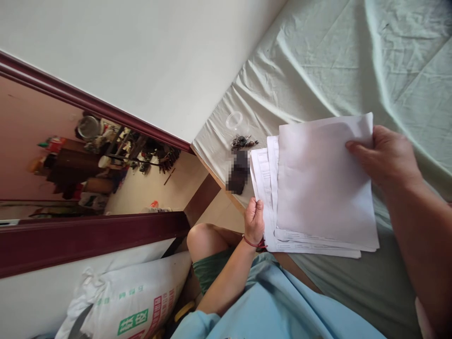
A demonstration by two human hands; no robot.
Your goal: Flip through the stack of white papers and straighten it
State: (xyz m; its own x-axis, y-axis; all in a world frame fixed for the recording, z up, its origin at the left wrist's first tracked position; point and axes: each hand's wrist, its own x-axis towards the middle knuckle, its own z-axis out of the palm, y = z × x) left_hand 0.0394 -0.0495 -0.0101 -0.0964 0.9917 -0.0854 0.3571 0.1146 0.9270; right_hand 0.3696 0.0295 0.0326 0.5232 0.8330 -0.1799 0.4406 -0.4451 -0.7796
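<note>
Spreading widest, a pale cloth [332, 61] is lying beyond the fanned papers [325, 183], which both hands are holding up. The right hand [391, 153] is gripping their right edge, the left hand [254, 220] pinching their left; keeping pressure even is probably preventing slips.

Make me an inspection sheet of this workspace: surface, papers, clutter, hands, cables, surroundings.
Surface: wrinkled pale green cloth.
Papers: uneven stack, blank face on top, print showing on lower sheets.
Clutter: clear container, small dark metallic bundle, dark item too blurred to identify.
Hands: left hand grips the stack's left edge; right hand holds the right, thumb on top.
Cables: nothing seen.
Surroundings: dark red frame, printed white sack.
</note>
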